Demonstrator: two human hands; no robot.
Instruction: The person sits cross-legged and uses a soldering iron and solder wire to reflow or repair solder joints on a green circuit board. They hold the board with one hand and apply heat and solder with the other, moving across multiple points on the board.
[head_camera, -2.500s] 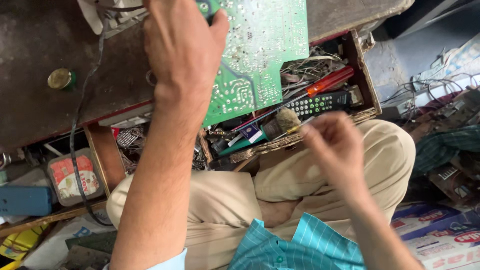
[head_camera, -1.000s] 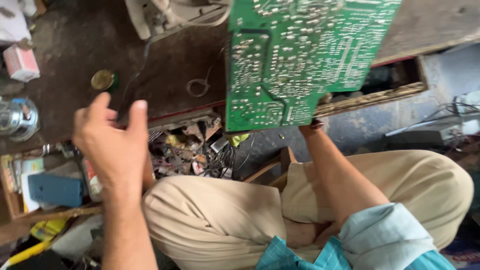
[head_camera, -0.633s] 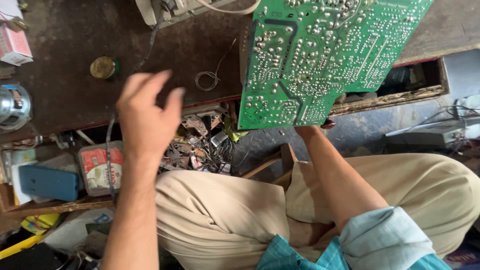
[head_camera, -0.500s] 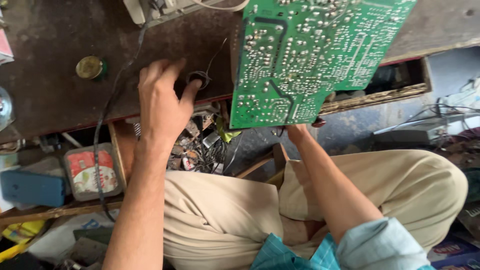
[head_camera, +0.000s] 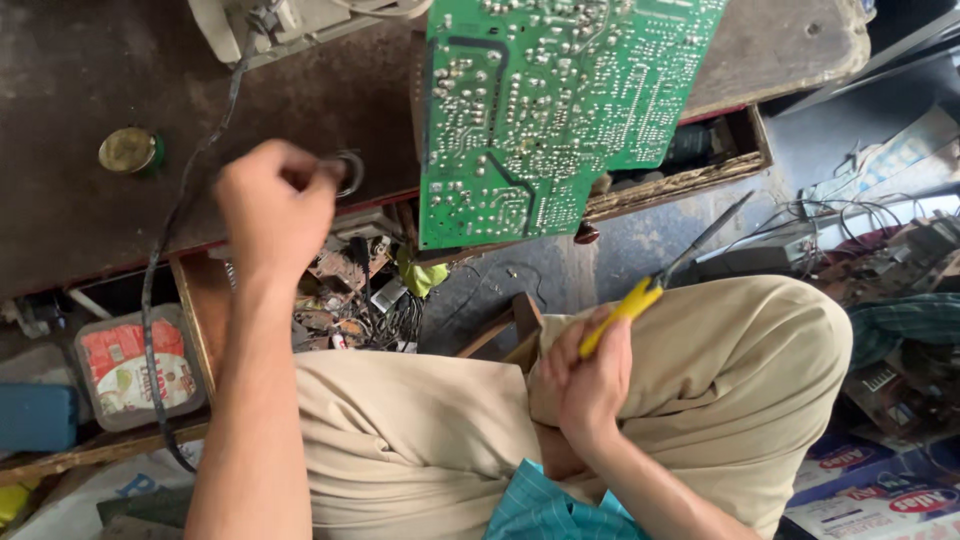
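A green circuit board (head_camera: 550, 100) leans solder side up over the edge of the dark worktable (head_camera: 60, 200). My left hand (head_camera: 275, 210) reaches onto the table, its fingers closed on a small coil of wire (head_camera: 347, 170) just left of the board. My right hand (head_camera: 590, 385) rests on my lap over beige trousers. It grips a yellow-handled pointed tool (head_camera: 640, 298) whose thin metal tips point up and to the right. Neither hand touches the board.
A round tin (head_camera: 128, 150) and a black cable (head_camera: 158, 290) lie on the table. Below its edge an open drawer (head_camera: 350, 300) holds cluttered parts. A red-labelled plastic box (head_camera: 125, 365) and a blue box (head_camera: 35, 415) sit at left. Electronics and wires (head_camera: 880, 260) crowd the floor at right.
My left hand moved right across the table and closed on the wire coil. My right hand came out from under the board to my lap and now holds the yellow-handled tool.
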